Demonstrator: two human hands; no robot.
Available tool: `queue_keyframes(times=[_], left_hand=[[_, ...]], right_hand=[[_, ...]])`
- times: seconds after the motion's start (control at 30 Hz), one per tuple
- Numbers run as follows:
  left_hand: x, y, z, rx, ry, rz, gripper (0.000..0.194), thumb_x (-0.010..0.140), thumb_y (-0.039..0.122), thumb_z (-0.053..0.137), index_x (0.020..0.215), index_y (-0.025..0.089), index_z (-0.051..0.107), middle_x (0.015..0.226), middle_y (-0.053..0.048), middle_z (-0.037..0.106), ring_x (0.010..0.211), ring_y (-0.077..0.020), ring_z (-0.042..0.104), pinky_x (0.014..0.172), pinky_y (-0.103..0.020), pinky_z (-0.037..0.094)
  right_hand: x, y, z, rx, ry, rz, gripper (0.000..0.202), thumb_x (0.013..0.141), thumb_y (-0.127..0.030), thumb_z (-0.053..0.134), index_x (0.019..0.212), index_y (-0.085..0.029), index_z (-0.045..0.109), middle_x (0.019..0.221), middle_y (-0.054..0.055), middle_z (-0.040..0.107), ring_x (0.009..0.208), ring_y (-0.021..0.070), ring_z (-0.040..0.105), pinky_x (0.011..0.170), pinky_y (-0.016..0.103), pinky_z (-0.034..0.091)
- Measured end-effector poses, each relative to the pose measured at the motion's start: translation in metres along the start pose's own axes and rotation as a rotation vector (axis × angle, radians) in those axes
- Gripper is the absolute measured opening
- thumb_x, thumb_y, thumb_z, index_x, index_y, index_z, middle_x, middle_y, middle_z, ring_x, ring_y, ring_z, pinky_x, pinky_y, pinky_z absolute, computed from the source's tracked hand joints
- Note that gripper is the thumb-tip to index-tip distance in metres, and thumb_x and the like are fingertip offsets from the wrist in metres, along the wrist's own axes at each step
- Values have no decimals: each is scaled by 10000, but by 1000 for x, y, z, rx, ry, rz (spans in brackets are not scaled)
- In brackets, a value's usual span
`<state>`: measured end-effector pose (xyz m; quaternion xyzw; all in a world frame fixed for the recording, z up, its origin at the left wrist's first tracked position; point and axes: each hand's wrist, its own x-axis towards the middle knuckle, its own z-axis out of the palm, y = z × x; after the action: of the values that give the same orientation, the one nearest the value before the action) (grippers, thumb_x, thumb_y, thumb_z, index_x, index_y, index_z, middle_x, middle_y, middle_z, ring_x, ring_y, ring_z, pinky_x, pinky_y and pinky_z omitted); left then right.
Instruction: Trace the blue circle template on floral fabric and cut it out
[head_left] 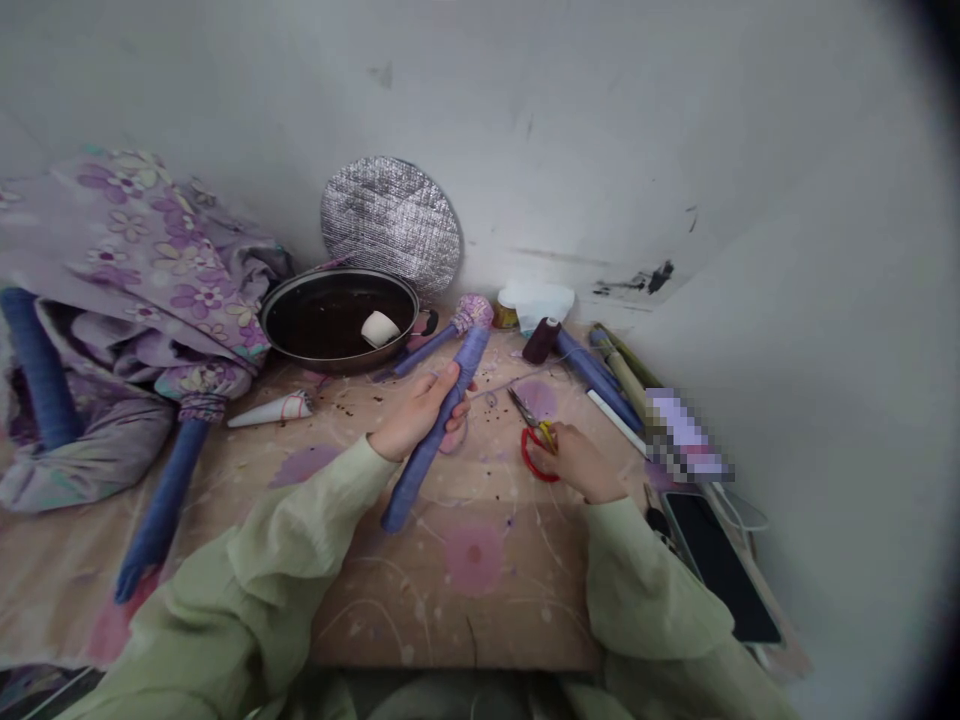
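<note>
My left hand [424,410] is wrapped around a long blue wrapped rod [418,475], tilted with its upper end away from me. At that far end is a bunched floral cloth knob [474,312], with another blue length running down-left behind my hand. My right hand [585,462] is closed at the red and yellow handles of a pair of scissors [536,425], whose blades point away to the left, low over the table. A thin thread lies between the rod and a dark thread spool [541,341].
A black pan [322,320] holding a white roll [379,329] stands behind, before a silver round mat [391,225]. Floral cloth [157,240] with blue wrapped rods fills the left. A white cone [274,409] lies nearby. Blue and green rolls [596,370] and a phone [720,565] lie right.
</note>
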<state>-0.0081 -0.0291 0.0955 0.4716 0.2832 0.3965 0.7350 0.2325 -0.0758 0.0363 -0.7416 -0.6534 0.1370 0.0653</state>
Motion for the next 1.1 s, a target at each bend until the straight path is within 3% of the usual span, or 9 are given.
queue_keyframes(times=[0.17, 0.4, 0.53, 0.6, 0.73, 0.83, 0.93, 1.1], left_hand=[[4, -3, -5, -50, 15, -3, 372, 832, 499, 431, 851, 135, 507, 522, 43, 430, 390, -41, 395, 381, -154, 313], [7, -1, -13, 48, 111, 33, 427, 819, 553, 395, 796, 139, 498, 588, -12, 582, 457, -85, 521, 430, -180, 393], [7, 2, -13, 69, 180, 94, 483, 821, 568, 369, 786, 115, 533, 713, -78, 664, 608, -125, 615, 603, -229, 482], [7, 3, -13, 59, 189, 114, 511, 824, 567, 363, 788, 97, 561, 815, -121, 679, 726, -165, 644, 712, -280, 497], [7, 4, -13, 38, 174, 159, 577, 840, 564, 323, 837, 65, 612, 962, -167, 661, 892, -222, 632, 847, -356, 472], [7, 2, -14, 29, 139, 197, 579, 847, 558, 313, 878, 73, 628, 989, -154, 659, 937, -227, 619, 890, -375, 453], [6, 0, -12, 20, 111, 229, 569, 848, 561, 312, 884, 95, 637, 992, -126, 664, 961, -221, 612, 915, -377, 441], [1, -2, -4, 40, 102, 268, 590, 830, 588, 316, 905, 104, 646, 1019, -119, 654, 987, -224, 601, 941, -379, 423]], right_hand=[[3, 8, 15, 14, -1, 71, 420, 774, -405, 529, 1028, -71, 503, 1041, 216, 528, 879, 262, 567, 683, 303, 382], [5, 8, 6, 176, -74, 91, 207, 733, -312, 556, 801, -117, 538, 781, 130, 601, 708, 213, 565, 592, 282, 346], [-4, 8, -6, 380, -153, 60, 222, 813, -333, 425, 813, -132, 521, 742, 88, 593, 639, 166, 554, 561, 270, 369], [-15, 4, -13, 654, -197, 55, 225, 837, -361, 397, 874, -158, 488, 717, 36, 559, 573, 124, 520, 523, 246, 370], [-50, -22, -24, 1495, -245, 57, 242, 807, -429, 497, 887, -201, 476, 644, -41, 427, 461, 58, 358, 424, 186, 272], [-77, -52, -24, 1748, -444, 94, 357, 804, -531, 462, 885, -187, 512, 581, -55, 378, 383, 37, 235, 354, 176, 171], [-93, -79, -17, 1892, -658, 92, 555, 704, -703, 433, 817, -167, 523, 533, -56, 366, 358, 38, 219, 323, 180, 130], [-97, -103, -3, 1926, -891, 52, 631, 629, -779, 421, 782, -169, 476, 516, -61, 371, 345, 34, 242, 310, 177, 140]])
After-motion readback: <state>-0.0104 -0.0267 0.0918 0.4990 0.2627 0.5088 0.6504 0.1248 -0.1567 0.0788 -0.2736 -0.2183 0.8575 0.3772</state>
